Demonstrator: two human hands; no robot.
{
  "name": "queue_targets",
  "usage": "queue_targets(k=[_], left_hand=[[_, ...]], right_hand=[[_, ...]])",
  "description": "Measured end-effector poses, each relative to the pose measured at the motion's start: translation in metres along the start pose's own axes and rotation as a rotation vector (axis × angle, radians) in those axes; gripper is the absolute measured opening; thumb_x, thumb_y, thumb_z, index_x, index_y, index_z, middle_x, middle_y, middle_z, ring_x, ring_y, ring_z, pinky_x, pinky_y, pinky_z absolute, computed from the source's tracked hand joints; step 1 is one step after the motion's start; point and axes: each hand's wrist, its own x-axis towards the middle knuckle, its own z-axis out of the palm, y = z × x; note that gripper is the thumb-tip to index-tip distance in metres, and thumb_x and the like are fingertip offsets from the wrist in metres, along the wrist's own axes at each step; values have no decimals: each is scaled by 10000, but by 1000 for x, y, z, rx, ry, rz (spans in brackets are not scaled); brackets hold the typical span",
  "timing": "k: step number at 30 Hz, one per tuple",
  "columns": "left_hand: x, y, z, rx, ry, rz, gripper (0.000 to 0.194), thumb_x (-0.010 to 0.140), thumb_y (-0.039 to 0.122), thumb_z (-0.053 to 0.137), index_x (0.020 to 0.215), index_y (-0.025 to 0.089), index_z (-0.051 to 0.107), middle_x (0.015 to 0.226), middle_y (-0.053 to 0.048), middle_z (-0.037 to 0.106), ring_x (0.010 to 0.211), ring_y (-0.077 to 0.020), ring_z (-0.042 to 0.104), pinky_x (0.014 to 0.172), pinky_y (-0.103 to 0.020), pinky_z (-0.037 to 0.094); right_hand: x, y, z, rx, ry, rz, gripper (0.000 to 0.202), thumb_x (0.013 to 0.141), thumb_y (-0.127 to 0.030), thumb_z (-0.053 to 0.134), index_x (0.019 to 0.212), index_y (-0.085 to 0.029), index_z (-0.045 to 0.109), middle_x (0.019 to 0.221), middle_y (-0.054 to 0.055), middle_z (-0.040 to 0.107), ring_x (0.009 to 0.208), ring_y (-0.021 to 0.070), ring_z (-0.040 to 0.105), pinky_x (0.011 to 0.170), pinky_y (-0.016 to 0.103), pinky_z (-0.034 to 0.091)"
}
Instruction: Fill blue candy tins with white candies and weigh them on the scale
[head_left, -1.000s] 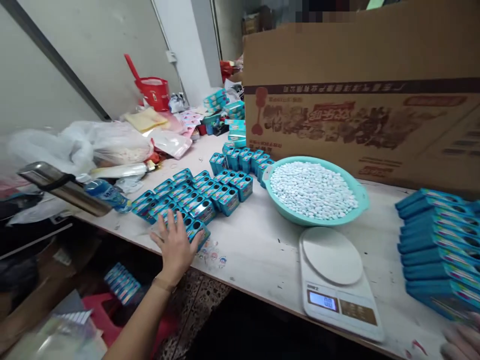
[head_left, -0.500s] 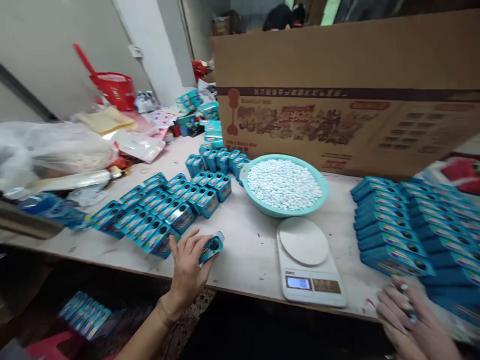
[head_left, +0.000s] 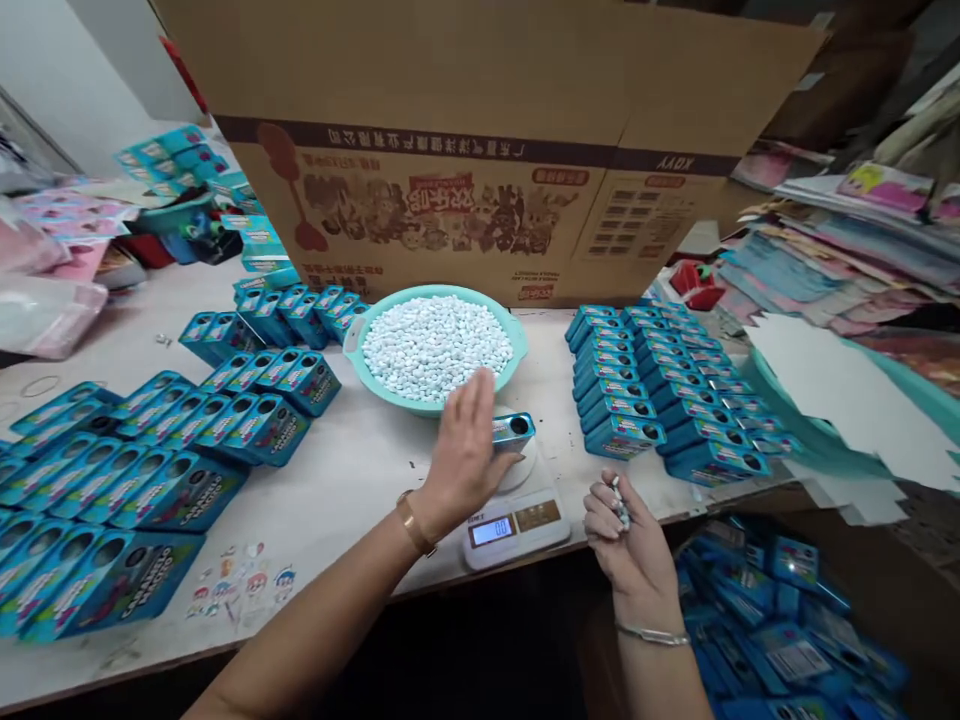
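My left hand (head_left: 466, 440) is over the white kitchen scale (head_left: 517, 520), thumb and fingers around a blue candy tin (head_left: 516, 428) with a round dark opening on top. The tin is at the weighing plate, partly hidden by the hand; whether its base rests there I cannot tell. The display reads 0.0. My right hand (head_left: 622, 520) is closed on a few small white candies (head_left: 619, 505), palm up, to the right of the scale. Behind the scale stands a turquoise bowl (head_left: 360, 372) heaped with white and pale-blue candies (head_left: 435, 345).
Rows of blue tins (head_left: 180, 490) stand at left, and more rows (head_left: 622, 420) at right. A large cardboard box (head_left: 480, 100) walls off the back. Stickers (head_left: 240, 585) lie near the front edge. Many loose tins (head_left: 787, 630) lie below at right; stacked printed bags (head_left: 810, 260) are far right.
My left hand has carried the tin right, from beside the left rows to the scale. My right hand still holds candies. The view has turned to the right.
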Motion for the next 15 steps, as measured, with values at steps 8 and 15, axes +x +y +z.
queue_targets(k=[8, 15], left_hand=[[-91, -22, -56, -209, 453, -488, 840, 837, 308, 681, 1518, 289, 190, 1544, -140, 314, 1423, -305, 347, 1165, -549, 317], [-138, -36, -48, -342, 539, -602, 766, 750, 224, 759, 1433, 285, 416, 1364, -112, 529, 1291, -279, 516, 1082, -504, 440]], right_hand=[[10, 4, 8, 110, 166, -22, 156, 747, -171, 714, 783, -182, 562, 688, -43, 546, 601, 66, 564, 533, 161, 533], [17, -1, 28, 103, 215, -74, 73, 795, -161, 650, 780, -165, 579, 748, -9, 571, 623, 79, 587, 570, 190, 566]])
